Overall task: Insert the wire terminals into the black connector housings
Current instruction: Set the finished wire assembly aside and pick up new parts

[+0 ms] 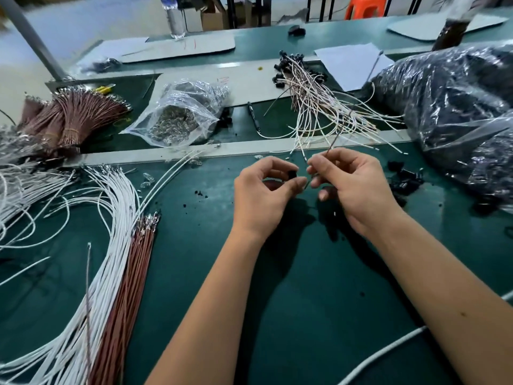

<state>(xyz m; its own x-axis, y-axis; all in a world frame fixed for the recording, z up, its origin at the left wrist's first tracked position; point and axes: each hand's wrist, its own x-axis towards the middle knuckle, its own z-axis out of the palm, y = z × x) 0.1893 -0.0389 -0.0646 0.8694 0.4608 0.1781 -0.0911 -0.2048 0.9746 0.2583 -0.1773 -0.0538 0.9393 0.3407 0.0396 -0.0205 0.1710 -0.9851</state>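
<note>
My left hand (263, 187) pinches a small black connector housing (292, 175) between thumb and forefinger above the green mat. Just to its right, my right hand (352, 182) pinches a thin brown wire (337, 134) that sticks up and away from the fingers. The wire's lower end points toward the housing; its terminal is mostly hidden by my fingertips. Loose white wires (116, 207) and brown wires (130, 273) with metal terminals lie in bundles at the left. Several loose black housings (405, 176) lie at the right.
A pile of finished wire assemblies (319, 107) lies beyond my hands. A clear bag of metal parts (177, 118) sits at centre left, tied brown wire bundles (75, 115) at far left. A large dark plastic bag (455, 107) fills the right side. A metal rail (194, 151) crosses the bench.
</note>
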